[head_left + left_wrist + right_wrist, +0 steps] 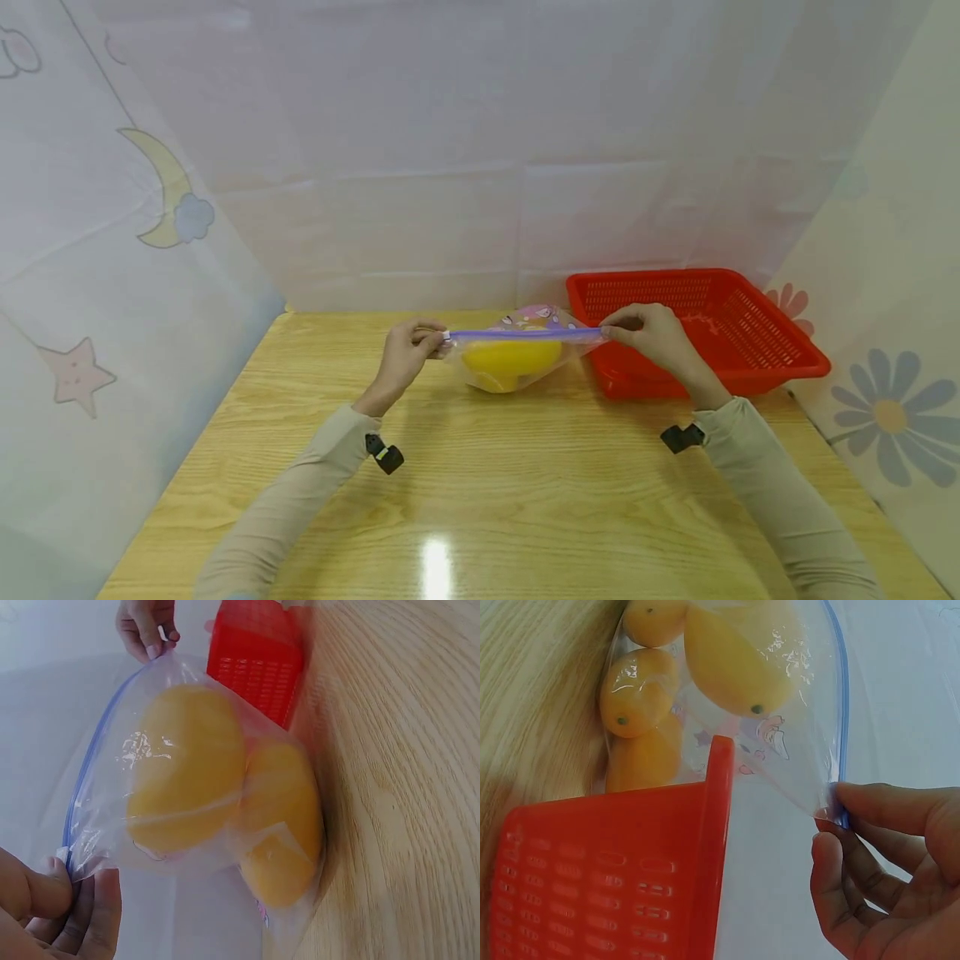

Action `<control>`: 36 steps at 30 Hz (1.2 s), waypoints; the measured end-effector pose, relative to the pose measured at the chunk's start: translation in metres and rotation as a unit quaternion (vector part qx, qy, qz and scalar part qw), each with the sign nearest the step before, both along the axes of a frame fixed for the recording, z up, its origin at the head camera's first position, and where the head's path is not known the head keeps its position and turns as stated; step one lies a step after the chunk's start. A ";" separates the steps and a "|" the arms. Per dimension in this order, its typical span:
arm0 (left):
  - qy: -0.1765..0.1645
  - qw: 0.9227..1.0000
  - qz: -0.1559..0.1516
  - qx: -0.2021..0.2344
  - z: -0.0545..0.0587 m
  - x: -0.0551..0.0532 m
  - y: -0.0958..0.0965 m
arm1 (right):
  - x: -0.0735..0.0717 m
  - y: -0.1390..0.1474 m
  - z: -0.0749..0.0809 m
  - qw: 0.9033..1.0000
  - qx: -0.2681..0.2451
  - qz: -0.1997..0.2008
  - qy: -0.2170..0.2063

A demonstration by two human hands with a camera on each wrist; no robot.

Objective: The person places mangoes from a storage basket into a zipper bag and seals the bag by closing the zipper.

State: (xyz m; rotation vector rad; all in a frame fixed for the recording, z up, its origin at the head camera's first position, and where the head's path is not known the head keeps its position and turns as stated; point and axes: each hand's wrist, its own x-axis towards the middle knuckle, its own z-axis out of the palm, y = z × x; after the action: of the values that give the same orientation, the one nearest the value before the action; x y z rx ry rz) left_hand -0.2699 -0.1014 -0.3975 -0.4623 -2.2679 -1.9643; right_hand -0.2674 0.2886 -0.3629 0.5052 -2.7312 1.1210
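A clear zip bag (576, 354) with a purple zip strip stands on the table, its top edge stretched level between my two hands. Several yellow-orange fruits (639, 690) lie inside it, the largest, a yellow fruit (187, 765), nearest the strip. My left hand (408, 354) pinches the strip's left end, where a small white slider (63, 855) sits. At the opposite end, my right hand (651, 333) pinches the corner between thumb and fingers. The zip looks closed along its length in the head view. Printed figures (772, 735) mark the bag's far side.
Just right of the bag stands a red plastic basket (611, 387) with slotted walls, its near left corner close under my right hand. The wooden table (480, 483) runs back to a pale cloth wall (420, 225). Patterned cloths hang at both sides.
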 end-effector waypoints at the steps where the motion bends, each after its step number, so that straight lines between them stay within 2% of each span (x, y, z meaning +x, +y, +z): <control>1: -0.010 1.000 -0.001 0.009 0.000 0.000 0.000 | 0.000 0.000 0.000 1.000 0.002 0.001 0.000; 5: -0.037 0.998 0.007 0.042 -0.001 0.000 0.000 | 0.000 0.001 0.002 1.000 0.000 0.005 -0.002; 17: -0.047 0.994 0.023 0.097 -0.006 0.001 0.002 | 0.002 -0.006 0.009 1.000 0.013 0.019 0.000; 29: -0.064 0.989 0.025 0.131 -0.008 0.001 0.005 | -0.006 -0.031 0.013 0.999 -0.002 0.044 0.001; 36: -0.084 0.985 0.040 0.147 -0.009 0.001 0.006 | -0.011 -0.053 0.017 0.998 -0.015 0.068 -0.007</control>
State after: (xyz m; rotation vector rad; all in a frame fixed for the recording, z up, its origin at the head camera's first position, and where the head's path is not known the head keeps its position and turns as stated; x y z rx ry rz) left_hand -0.2690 -0.0959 -0.4065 -0.1781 -1.9943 -2.3233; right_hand -0.2783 0.2355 -0.3461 0.6896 -2.7219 1.1992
